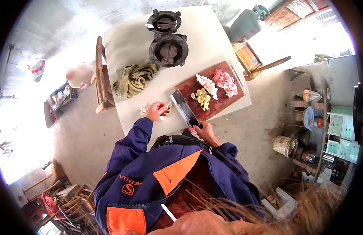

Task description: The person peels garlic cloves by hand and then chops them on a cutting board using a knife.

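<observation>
Okay, so it all comes down to where the cleaver [184, 108] sits between my two hands. My right hand [205, 132] has it, fingers wrapped round the handle, and the blade slants away from me, up and to the left, along the near-left edge of the reddish-brown cutting board [223, 104]. Can't tell if the steel actually rests on the wood or floats just above it.

Left hand [157, 111] is just across the blade, on the bare-table side, fingers bunched narrow and pointing down at some pale, garlic-looking bits [144, 110]. They're scattered to either side of my fingers, so that hand is easily the nearer one. Whether there's a piece pinched in there, I honestly can't say; the fingers hide it.

On the other side of the blade, the yellowish-green slices [203, 98] are heaped on the board, closer to the cleaver than the pale fatty meat [207, 85] and the pink meat [225, 83] at the far end. Basically the blade makes a slanted fence: pale bits and left hand one side, chopped stuff the other.
</observation>
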Motion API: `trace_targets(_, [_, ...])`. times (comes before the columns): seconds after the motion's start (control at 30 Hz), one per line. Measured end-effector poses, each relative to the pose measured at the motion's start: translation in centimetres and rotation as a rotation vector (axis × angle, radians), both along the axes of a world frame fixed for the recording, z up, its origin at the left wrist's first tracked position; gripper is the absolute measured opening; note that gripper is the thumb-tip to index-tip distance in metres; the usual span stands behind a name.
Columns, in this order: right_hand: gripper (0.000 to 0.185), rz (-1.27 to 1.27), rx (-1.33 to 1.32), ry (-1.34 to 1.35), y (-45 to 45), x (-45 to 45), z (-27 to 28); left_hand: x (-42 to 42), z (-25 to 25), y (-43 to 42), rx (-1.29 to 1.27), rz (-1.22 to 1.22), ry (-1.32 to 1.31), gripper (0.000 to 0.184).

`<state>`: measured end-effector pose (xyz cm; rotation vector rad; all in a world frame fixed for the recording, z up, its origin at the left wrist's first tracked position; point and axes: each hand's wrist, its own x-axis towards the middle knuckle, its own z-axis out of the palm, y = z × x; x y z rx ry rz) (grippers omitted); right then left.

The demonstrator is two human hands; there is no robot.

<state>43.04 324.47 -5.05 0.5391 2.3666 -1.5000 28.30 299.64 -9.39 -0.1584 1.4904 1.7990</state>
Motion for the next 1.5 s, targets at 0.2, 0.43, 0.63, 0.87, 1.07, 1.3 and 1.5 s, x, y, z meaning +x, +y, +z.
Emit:
trace_targets(0.2, [0.023,-0.111,-0.116,-0.151,0.7,-0.4,3.7,-0.2,0.5,3.0,0.106,0.010,-0.097,0.013])
trace_targets(0.43, [0.027,-0.104,0.127,0.020,1.9,1.2,3.3,0.8,-0.5,8.5,-0.231,-0.116,0.131,0.022])
trace_targets(0.63, [0.031,-0.101,0.284,-0.006,2.5,1.3,5.4,2.3,-4.7,11.7,-0.548,-0.181,0.623,0.019])
trace_targets(0.87, [0.028,-0.050,0.341,0.023,3.1,1.4,3.7,2.8,-4.1,12.2,-0.580,0.018,0.739,0.022])
trace_targets(1.07, [0.027,0.001,0.337,0.071,3.5,1.2,3.7,2.9,-3.9,12.0,-0.558,-0.059,0.831,0.026])
trace_targets(1.3, [0.027,0.102,0.417,0.001,3.8,0.8,3.7,2.9,-2.2,12.6,-0.625,-0.100,0.739,0.018])
trace_targets(1.5, [0.024,0.152,0.438,0.069,4.1,1.2,2.8,2.9,-3.0,12.4,-0.626,-0.109,0.740,0.017])
